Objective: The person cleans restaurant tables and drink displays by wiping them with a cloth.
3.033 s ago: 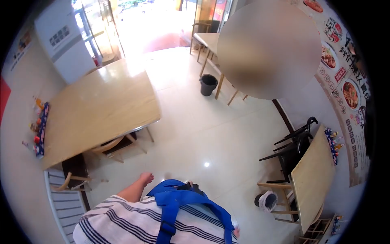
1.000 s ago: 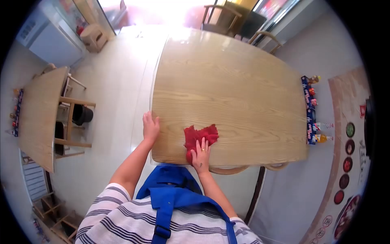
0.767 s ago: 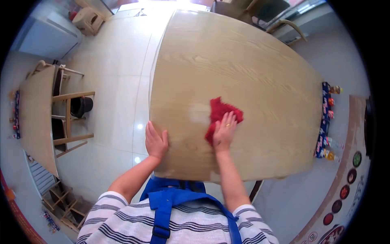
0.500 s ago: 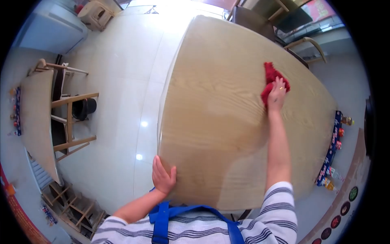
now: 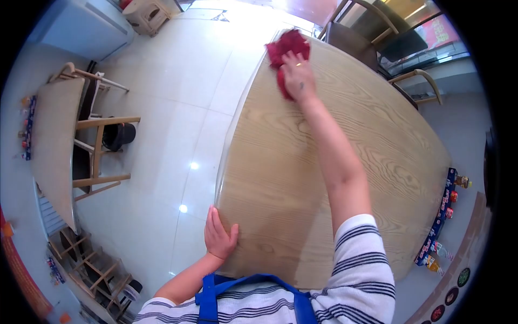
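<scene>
A red cloth (image 5: pixel 290 47) lies bunched at the far left corner of the wood-grain table (image 5: pixel 280 178). My right hand (image 5: pixel 298 75) presses down on it with bent fingers, the arm stretched far forward, and part of the cloth shows beside and below the palm. At the near left edge of the same table rests my left hand (image 5: pixel 220 237), its fingers extended and its thumb apart, with nothing in it.
Along the table's right end stands a blue printed box strip (image 5: pixel 436 216) with several bottles behind it. Dark chairs (image 5: pixel 353 43) are past the far edge. On the left are another table (image 5: pixel 54 146), a black bucket (image 5: pixel 118 135) and a beige stool (image 5: pixel 147 15).
My right hand has swept the red cloth from the table's right side to the far left corner. My left hand stays at the near left edge. The view has shifted slightly.
</scene>
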A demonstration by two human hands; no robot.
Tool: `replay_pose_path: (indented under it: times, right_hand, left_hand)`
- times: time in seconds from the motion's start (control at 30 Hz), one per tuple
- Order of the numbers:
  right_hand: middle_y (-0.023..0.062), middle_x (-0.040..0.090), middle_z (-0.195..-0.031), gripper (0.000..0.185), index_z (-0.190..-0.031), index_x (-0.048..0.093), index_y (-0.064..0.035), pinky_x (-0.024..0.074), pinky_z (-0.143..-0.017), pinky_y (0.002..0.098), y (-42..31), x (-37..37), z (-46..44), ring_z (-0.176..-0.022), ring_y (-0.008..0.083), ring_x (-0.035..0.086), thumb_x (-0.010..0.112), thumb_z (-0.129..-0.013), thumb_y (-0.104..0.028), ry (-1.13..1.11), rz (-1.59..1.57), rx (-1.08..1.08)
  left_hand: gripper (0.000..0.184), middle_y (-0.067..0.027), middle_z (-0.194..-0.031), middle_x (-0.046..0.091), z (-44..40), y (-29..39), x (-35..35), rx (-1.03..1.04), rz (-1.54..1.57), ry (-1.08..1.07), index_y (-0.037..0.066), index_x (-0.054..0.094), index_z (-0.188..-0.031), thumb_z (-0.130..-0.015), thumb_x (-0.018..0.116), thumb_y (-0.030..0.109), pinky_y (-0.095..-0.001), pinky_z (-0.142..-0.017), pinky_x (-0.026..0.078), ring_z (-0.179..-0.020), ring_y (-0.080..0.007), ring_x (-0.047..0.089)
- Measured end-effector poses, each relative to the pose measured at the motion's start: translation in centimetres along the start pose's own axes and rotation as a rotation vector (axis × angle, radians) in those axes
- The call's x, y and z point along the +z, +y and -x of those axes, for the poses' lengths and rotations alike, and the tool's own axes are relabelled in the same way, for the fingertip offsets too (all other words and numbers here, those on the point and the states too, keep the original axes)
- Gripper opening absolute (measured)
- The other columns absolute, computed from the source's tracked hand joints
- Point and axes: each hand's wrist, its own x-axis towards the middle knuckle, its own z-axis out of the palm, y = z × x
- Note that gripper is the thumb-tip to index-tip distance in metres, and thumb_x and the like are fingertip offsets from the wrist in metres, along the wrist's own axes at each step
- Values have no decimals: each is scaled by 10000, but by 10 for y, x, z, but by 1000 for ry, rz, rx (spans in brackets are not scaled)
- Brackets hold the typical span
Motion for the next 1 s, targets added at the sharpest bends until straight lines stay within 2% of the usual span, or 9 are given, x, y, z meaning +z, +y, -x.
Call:
replay_pose_path:
  times: [0.17, 0.2, 0.23, 0.3, 0.43, 0.7, 0.8, 0.9, 1.0]
  right_hand:
    - [134, 497, -1267, 371, -1165, 543, -65, 288, -1018, 413, -115, -26, 91, -1202, 328, 419, 505, -842, -243, -137, 8, -59]
    - [158, 447, -1310, 393, -1188, 522, -52, 277, -1027, 405, -142, -21, 122, -1220, 322, 398, 497, -856, -262, -217, -412, 178]
    - [180, 414, -1329, 434, -1209, 490, -23, 274, -1027, 396, -166, -54, 146, -1227, 314, 387, 465, -885, -311, -258, -42, -122]
    - [176, 448, -1283, 408, -1182, 507, -23, 287, -1031, 416, -214, -88, 212, -1220, 330, 385, 479, -830, -227, -359, -250, -139]
    - [145, 410, -1332, 452, -1198, 484, -10, 281, -1046, 436, -255, -163, 352, -1256, 317, 351, 479, -773, -166, -555, -574, -382]
    - [85, 531, -1237, 356, -1164, 566, -99, 309, -1010, 443, -93, -333, 483, -1231, 280, 409, 495, -816, -109, -511, 47, 239]
    - [229, 346, -1359, 384, -1194, 495, 17, 253, -1026, 487, -21, -365, 449, -1278, 407, 280, 477, -836, -119, -329, 274, 654]
    - [278, 292, -1366, 540, -1262, 373, 83, 214, -1044, 485, 47, -313, 401, -1266, 442, 262, 525, -815, -181, -107, 305, 659]
    - [257, 426, -1268, 521, -1169, 479, 61, 282, -986, 491, 62, -250, 282, -1200, 407, 367, 590, -775, -261, -70, 179, 471]
  left_hand:
    - [511, -242, -1310, 334, 5, -17, 8, -117, 308, 135, -54, 334, -1283, -855, 505, 166, -403, -990, 339, -1197, -374, 362]
    - [455, -225, -1319, 326, 5, -21, 10, -195, 513, 226, -43, 358, -1274, -872, 477, 132, -392, -1004, 326, -1214, -354, 344]
    - [455, -225, -1319, 326, 2, -21, 3, -191, 511, 227, -43, 358, -1274, -872, 477, 132, -392, -1004, 326, -1214, -354, 344]
    - [418, -201, -1334, 309, -8, -10, -14, -334, 423, 439, -35, 374, -1264, -885, 460, 117, -373, -1022, 302, -1232, -319, 319]
    - [411, -168, -1305, 348, -34, 20, -26, -160, 433, 540, -31, 369, -1267, -908, 452, 151, -389, -1011, 296, -1211, -273, 349]
    - [504, -231, -1386, 277, -81, 124, 75, 158, 192, 114, -58, 340, -1293, -869, 470, 180, -437, -1056, 228, -1289, -380, 258]
    - [537, -237, -1389, 275, -86, 130, 93, 100, -193, 111, -61, 325, -1307, -867, 450, 219, -452, -1062, 212, -1299, -377, 246]
    - [537, -241, -1379, 290, -86, 125, 91, 146, -231, 124, -54, 332, -1308, -865, 437, 231, -459, -1063, 207, -1295, -376, 256]
    - [534, -246, -1373, 299, -86, 126, 86, 164, -225, 126, -60, 337, -1303, -864, 438, 227, -464, -1056, 212, -1290, -380, 263]
